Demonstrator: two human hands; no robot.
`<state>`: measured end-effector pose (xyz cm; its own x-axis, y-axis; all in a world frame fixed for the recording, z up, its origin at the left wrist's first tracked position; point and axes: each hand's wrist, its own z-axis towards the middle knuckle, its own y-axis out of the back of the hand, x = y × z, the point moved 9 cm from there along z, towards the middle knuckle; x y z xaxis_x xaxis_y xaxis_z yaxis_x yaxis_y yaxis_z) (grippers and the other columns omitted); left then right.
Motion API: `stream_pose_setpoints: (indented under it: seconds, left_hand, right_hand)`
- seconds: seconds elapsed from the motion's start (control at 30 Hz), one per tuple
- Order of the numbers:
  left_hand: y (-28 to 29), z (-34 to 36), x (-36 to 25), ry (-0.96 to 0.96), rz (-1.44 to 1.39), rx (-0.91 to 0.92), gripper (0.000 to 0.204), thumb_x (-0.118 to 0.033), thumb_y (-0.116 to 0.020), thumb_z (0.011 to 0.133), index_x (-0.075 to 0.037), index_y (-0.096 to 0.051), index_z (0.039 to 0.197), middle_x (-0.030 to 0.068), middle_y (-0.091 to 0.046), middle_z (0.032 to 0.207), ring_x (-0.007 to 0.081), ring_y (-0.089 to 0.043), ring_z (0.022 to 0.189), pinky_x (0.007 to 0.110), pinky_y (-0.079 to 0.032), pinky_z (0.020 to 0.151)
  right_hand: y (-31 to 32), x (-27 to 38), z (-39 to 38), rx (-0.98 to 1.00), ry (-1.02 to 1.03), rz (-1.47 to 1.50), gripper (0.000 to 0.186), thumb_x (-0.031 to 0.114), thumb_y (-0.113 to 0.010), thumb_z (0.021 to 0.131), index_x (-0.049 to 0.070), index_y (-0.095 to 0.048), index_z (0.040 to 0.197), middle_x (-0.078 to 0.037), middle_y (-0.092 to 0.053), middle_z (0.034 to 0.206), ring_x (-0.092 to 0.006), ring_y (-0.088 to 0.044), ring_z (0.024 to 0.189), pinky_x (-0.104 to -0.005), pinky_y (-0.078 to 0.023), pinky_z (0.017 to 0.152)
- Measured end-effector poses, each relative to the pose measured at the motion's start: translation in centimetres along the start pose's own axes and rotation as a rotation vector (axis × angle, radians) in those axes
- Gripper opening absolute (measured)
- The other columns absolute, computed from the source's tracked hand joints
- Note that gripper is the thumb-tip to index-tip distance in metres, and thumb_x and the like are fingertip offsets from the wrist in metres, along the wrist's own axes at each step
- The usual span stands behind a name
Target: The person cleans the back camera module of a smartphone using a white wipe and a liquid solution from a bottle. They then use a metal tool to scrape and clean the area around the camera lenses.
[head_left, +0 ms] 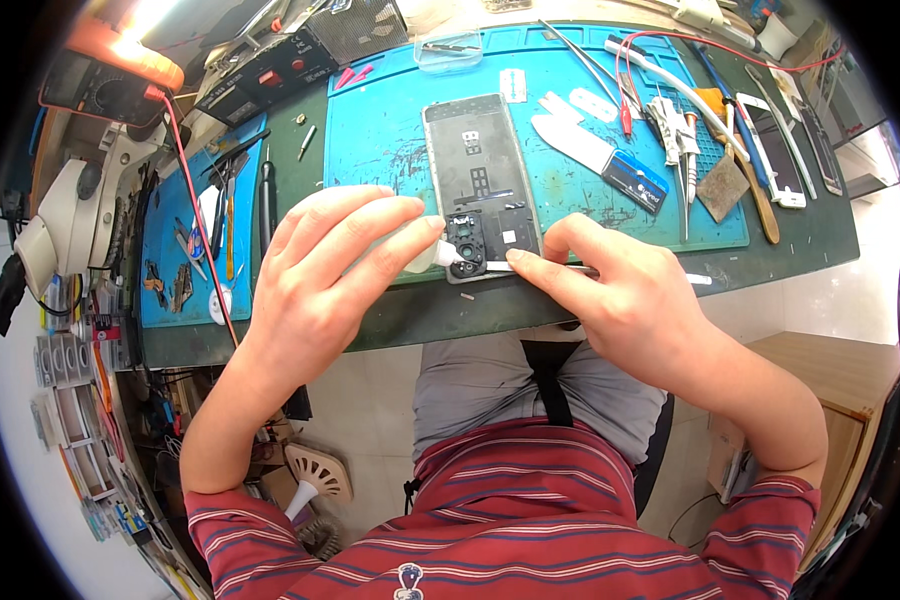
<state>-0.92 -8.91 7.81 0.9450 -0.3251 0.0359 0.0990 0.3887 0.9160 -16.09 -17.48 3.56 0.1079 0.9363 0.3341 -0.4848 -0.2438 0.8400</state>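
A smartphone (470, 130) with its back cover off lies on the blue mat, its camera end (465, 245) towards me. My left hand (330, 265) is closed round a small whitish bottle (428, 258), mostly hidden by the fingers, with its narrow tip at the camera part. From the other side my right hand (625, 280) grips a slim stick-like tool (580, 268). Its pale end touches or hovers over the phone's near edge beside the camera part; I cannot tell which. The index finger of that hand is stretched along the tool, above the phone's near right corner.
The blue mat (370, 150) bears a clear box (448, 52), a scraper card (635, 182), tweezers (580, 55), a brush (760, 200) and screwdrivers (690, 150). At the left stand a multimeter (100, 90) with a red lead and a smaller tool mat (195, 270).
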Motion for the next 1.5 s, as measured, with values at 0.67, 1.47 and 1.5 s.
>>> stream_pose_setpoints:
  seconds: [0.67, 1.47, 1.5]
  left_hand:
    - [0.39, -0.24, -0.08, -0.016, 0.035, -0.003, 0.036, -0.001, -0.071, 0.083, -0.005, -0.079, 0.118, 0.0072, -0.074, 0.122, 0.0287, -0.068, 0.117, 0.043, -0.054, 0.100]
    - [0.31, 0.01, 0.48, 0.001, 0.064, -0.015, 0.034, 0.000, -0.069, 0.087, -0.005, -0.078, 0.120, 0.0076, -0.074, 0.122, 0.0291, -0.069, 0.117, 0.043, -0.053, 0.100]
    - [0.36, -0.02, 0.48, 0.001, 0.070, -0.014, 0.034, 0.000, -0.069, 0.087, -0.005, -0.078, 0.120, 0.0076, -0.074, 0.122, 0.0291, -0.069, 0.117, 0.043, -0.053, 0.100]
  right_hand:
    - [-0.09, 0.01, -0.02, 0.026, -0.031, 0.002, 0.050, -0.004, -0.070, 0.077, 0.009, -0.078, 0.124, -0.005, -0.062, 0.100, -0.0215, -0.069, 0.081, -0.0355, -0.060, 0.067]
    - [-0.16, -0.03, -0.09, 0.041, -0.031, 0.009, 0.050, -0.004, -0.071, 0.077, 0.009, -0.077, 0.125, -0.005, -0.062, 0.102, -0.0218, -0.070, 0.082, -0.0362, -0.060, 0.068]
    - [-0.14, 0.00, -0.06, 0.039, -0.028, 0.009, 0.050, -0.004, -0.071, 0.077, 0.009, -0.077, 0.125, -0.005, -0.062, 0.102, -0.0218, -0.070, 0.082, -0.0362, -0.060, 0.068]
